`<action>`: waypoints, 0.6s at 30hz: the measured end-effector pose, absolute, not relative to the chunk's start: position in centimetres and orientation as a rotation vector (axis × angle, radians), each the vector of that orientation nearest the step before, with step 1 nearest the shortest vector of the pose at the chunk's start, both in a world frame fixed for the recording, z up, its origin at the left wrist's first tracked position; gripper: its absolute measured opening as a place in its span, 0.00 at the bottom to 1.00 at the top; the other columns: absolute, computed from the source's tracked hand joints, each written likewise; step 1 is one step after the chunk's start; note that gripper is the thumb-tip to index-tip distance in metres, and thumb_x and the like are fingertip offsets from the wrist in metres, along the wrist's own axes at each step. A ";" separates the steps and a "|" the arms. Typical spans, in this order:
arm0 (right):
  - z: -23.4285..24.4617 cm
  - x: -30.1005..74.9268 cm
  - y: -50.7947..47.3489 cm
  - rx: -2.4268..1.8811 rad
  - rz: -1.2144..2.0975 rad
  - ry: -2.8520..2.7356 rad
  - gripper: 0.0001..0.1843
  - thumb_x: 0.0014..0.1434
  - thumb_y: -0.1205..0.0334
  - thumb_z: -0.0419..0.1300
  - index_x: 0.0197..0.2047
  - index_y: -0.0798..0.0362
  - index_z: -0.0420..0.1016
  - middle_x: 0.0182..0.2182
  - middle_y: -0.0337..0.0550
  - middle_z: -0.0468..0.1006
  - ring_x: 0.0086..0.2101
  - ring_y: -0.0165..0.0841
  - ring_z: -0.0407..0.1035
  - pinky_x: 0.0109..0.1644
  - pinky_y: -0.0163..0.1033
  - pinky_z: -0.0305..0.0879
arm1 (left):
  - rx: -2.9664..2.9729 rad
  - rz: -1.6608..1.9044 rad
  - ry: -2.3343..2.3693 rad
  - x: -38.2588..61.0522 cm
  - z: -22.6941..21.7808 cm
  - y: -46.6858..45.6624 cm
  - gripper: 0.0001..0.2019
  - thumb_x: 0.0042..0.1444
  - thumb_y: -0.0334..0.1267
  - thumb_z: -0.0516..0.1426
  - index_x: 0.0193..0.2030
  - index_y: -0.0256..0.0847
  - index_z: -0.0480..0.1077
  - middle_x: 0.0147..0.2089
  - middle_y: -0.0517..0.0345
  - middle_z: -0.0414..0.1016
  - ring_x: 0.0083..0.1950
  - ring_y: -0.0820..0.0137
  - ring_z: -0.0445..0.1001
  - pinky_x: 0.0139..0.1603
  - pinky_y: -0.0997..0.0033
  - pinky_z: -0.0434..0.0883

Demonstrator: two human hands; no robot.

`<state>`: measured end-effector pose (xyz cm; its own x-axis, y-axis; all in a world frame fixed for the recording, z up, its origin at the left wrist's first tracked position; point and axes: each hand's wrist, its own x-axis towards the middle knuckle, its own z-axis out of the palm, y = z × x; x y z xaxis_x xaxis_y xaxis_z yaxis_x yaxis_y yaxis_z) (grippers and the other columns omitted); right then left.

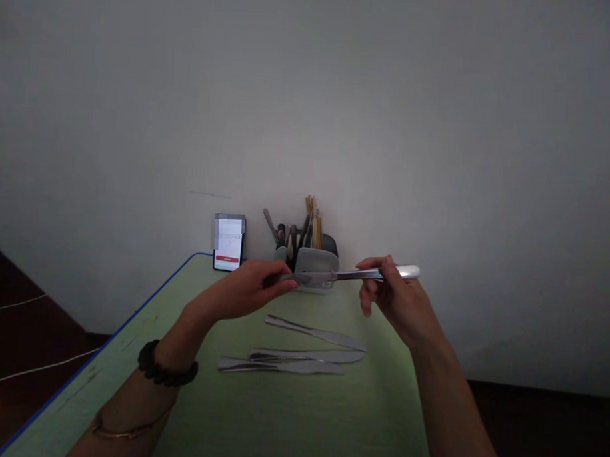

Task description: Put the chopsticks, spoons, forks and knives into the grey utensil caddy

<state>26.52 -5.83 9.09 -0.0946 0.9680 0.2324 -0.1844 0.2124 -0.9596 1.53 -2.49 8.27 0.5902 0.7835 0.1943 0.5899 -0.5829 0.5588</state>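
Note:
A silver table knife [351, 275] is held level above the table between my two hands. My left hand [255, 287] pinches the end of its blade. The handle lies in my right hand [393, 291], between thumb and fingers, with the rounded end sticking out to the right. Below my hands, three more table knives lie on the green table: the farthest one [316, 333] slants down to the right, the middle one [310, 356] and the nearest one [285, 367] lie close together, handles to the left.
Behind the held knife, a grey cutlery holder [318, 259] with metal cutlery and wooden chopsticks [317, 230] stands against the wall. A phone [229, 242] with a lit screen leans upright at the table's back left. Blue edging [147, 301] runs along the green table [298, 421].

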 end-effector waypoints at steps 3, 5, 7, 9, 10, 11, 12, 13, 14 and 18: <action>9.0 26.5 -5.8 -0.874 1.204 -1.251 0.22 0.54 0.42 0.58 0.34 0.55 0.74 0.16 0.31 0.62 0.17 0.26 0.64 0.17 0.32 0.63 | 2.392 0.556 1.098 1.6 8.1 -2.3 0.19 0.60 0.52 0.48 0.34 0.39 0.68 0.24 0.64 0.65 0.24 0.75 0.62 0.25 0.76 0.56; 9.0 26.4 -5.7 -0.887 1.194 -1.257 0.23 0.54 0.42 0.58 0.34 0.55 0.74 0.16 0.31 0.62 0.17 0.26 0.65 0.18 0.32 0.64 | 2.395 0.542 1.097 1.6 8.1 -2.3 0.18 0.60 0.52 0.48 0.35 0.39 0.68 0.25 0.63 0.66 0.25 0.75 0.62 0.25 0.76 0.57; 9.0 26.4 -5.7 -0.895 1.173 -1.250 0.22 0.54 0.42 0.58 0.34 0.55 0.73 0.16 0.31 0.63 0.17 0.27 0.65 0.19 0.33 0.65 | 2.386 0.532 1.101 1.6 8.1 -2.3 0.18 0.60 0.52 0.48 0.35 0.39 0.69 0.25 0.62 0.67 0.25 0.74 0.63 0.25 0.76 0.58; 9.0 26.4 -5.7 -0.892 1.142 -1.224 0.21 0.54 0.43 0.59 0.35 0.55 0.72 0.16 0.31 0.64 0.19 0.27 0.66 0.21 0.34 0.67 | 2.372 0.548 1.115 1.5 8.1 -2.2 0.19 0.60 0.52 0.48 0.36 0.39 0.69 0.26 0.62 0.68 0.26 0.74 0.64 0.26 0.76 0.58; 9.1 26.4 -5.7 -0.889 1.126 -1.206 0.20 0.54 0.43 0.59 0.35 0.54 0.72 0.16 0.31 0.64 0.19 0.28 0.67 0.22 0.34 0.67 | 2.366 0.568 1.125 1.5 8.1 -2.2 0.19 0.60 0.52 0.48 0.36 0.39 0.69 0.26 0.62 0.69 0.26 0.74 0.64 0.26 0.76 0.59; 9.1 26.4 -5.6 -0.886 1.111 -1.188 0.20 0.54 0.44 0.59 0.36 0.54 0.71 0.16 0.31 0.65 0.20 0.28 0.67 0.23 0.34 0.67 | 2.363 0.595 1.136 1.4 8.1 -2.2 0.18 0.60 0.52 0.48 0.37 0.39 0.69 0.27 0.62 0.69 0.26 0.74 0.64 0.26 0.76 0.59; 9.1 26.4 -5.6 -0.882 1.100 -1.168 0.19 0.54 0.45 0.60 0.36 0.54 0.71 0.17 0.31 0.65 0.20 0.27 0.67 0.24 0.33 0.68 | 2.363 0.633 1.148 1.3 8.1 -2.1 0.18 0.60 0.52 0.49 0.37 0.39 0.69 0.27 0.62 0.69 0.26 0.74 0.64 0.26 0.76 0.59; 9.1 26.4 -5.6 -0.877 1.091 -1.149 0.19 0.54 0.45 0.60 0.37 0.53 0.71 0.18 0.31 0.66 0.20 0.27 0.67 0.24 0.33 0.67 | 2.365 0.680 1.158 1.3 8.1 -2.1 0.17 0.60 0.51 0.49 0.38 0.39 0.69 0.27 0.62 0.69 0.26 0.74 0.64 0.26 0.76 0.60; 9.2 26.5 -5.5 -0.872 1.083 -1.131 0.18 0.53 0.46 0.61 0.37 0.53 0.71 0.18 0.31 0.66 0.20 0.26 0.67 0.23 0.33 0.67 | 2.370 0.734 1.166 1.2 8.1 -2.1 0.16 0.60 0.50 0.50 0.38 0.39 0.70 0.27 0.62 0.69 0.26 0.74 0.64 0.27 0.76 0.60; 9.4 26.6 -5.5 -0.830 1.054 -1.068 0.17 0.49 0.48 0.65 0.34 0.52 0.71 0.19 0.29 0.63 0.19 0.24 0.65 0.21 0.31 0.66 | 2.369 1.015 1.173 1.1 8.4 -2.1 0.13 0.59 0.46 0.53 0.40 0.39 0.70 0.31 0.60 0.72 0.29 0.74 0.66 0.30 0.76 0.63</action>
<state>26.63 -5.49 9.44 0.1240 0.9531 0.2760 -0.2637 0.2998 -0.9169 1.13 -2.12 8.35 0.4141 0.7859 0.4592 0.5676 -0.6173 0.5447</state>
